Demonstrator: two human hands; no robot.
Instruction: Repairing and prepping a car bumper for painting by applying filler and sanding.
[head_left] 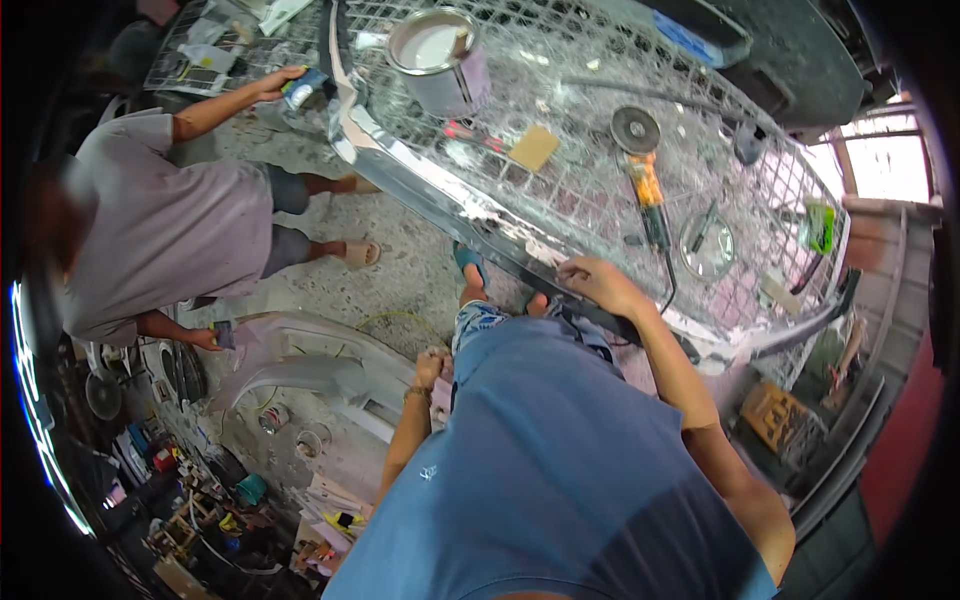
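Note:
A long curved bumper (470, 208), dark with patches of white and pinkish filler, runs along the near edge of a wire-mesh table. My right hand (598, 285) rests on the bumper's edge with its fingers curled and pressed together. Whatever lies under those fingers, if anything, is hidden. Down by my left side, my left hand (430, 368) is closed, away from the table, with something small and pale at its fingertips that I cannot make out. A second bumper (330, 375), greyish pink, lies on the floor beyond it.
The dusty mesh table (560, 90) carries a paint can (435, 70), an angle grinder (642, 180) with its cord, a tan sanding pad (534, 148) and a clear round lid (707, 245). At left a co-worker (180, 200) holds small items in both hands. Tools clutter the lower-left floor.

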